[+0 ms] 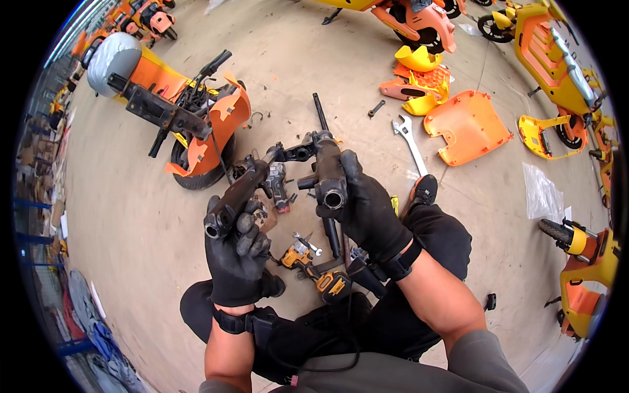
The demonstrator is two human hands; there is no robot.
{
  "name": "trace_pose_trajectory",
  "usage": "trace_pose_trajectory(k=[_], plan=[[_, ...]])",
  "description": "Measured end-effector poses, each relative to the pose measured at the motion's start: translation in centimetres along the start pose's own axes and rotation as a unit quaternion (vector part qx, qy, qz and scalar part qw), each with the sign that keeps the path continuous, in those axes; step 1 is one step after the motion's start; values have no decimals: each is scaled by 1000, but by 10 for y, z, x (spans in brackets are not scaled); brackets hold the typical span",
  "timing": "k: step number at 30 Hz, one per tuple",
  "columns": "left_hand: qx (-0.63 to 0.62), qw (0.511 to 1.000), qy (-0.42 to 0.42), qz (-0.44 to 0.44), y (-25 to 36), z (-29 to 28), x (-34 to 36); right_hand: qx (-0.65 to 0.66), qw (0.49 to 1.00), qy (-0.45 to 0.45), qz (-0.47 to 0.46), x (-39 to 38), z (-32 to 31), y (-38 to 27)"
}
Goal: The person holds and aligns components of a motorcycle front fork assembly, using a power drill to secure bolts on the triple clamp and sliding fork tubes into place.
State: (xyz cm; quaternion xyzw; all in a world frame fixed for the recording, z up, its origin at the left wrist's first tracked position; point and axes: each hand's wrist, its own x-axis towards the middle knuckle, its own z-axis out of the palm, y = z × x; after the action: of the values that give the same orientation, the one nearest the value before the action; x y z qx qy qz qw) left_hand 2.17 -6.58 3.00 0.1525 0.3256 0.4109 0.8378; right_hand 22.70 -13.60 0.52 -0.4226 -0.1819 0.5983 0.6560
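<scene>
Both my hands wear black gloves and grip a dark, greasy metal front fork (300, 152) in front of me. My left hand (241, 252) is closed round the left tube (239, 193), whose open end points toward me. The fingers of my right hand (367, 203) wrap the right tube (329, 169), its round hollow end also facing me. A bridge piece appears to join the tubes at their far ends, and a thin rod (320, 111) sticks out beyond it. Below, between my legs, lie a yellow-and-black cordless driver (321, 275) and a small wrench (308, 244).
A grey cordless tool (278, 187) lies behind the fork. To the right are a large adjustable wrench (411, 147) and an orange panel (468, 128). A partly dismantled orange scooter (213, 134) lies at left. Plastic film (542, 191) and more scooters (553, 59) are at right.
</scene>
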Motion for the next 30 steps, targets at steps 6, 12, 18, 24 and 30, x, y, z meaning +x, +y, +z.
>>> trace_pose_trajectory(k=[6, 12, 18, 24, 30], plan=[[-9, 999, -24, -21, 1, -5, 1, -194, 973, 38, -119, 13, -26, 33], [4, 999, -18, -37, -2, -12, 1, 36, 997, -35, -53, 7, -27, 19], [5, 999, -5, -42, -4, 8, -9, 3, 999, -27, -34, 6, -14, 2], [-1, 999, 7, -53, -9, -2, -3, 14, 999, 18, -41, 4, -8, 5], [-53, 995, -31, -78, -9, -2, -4, -17, 997, 37, -69, 4, 10, 0]])
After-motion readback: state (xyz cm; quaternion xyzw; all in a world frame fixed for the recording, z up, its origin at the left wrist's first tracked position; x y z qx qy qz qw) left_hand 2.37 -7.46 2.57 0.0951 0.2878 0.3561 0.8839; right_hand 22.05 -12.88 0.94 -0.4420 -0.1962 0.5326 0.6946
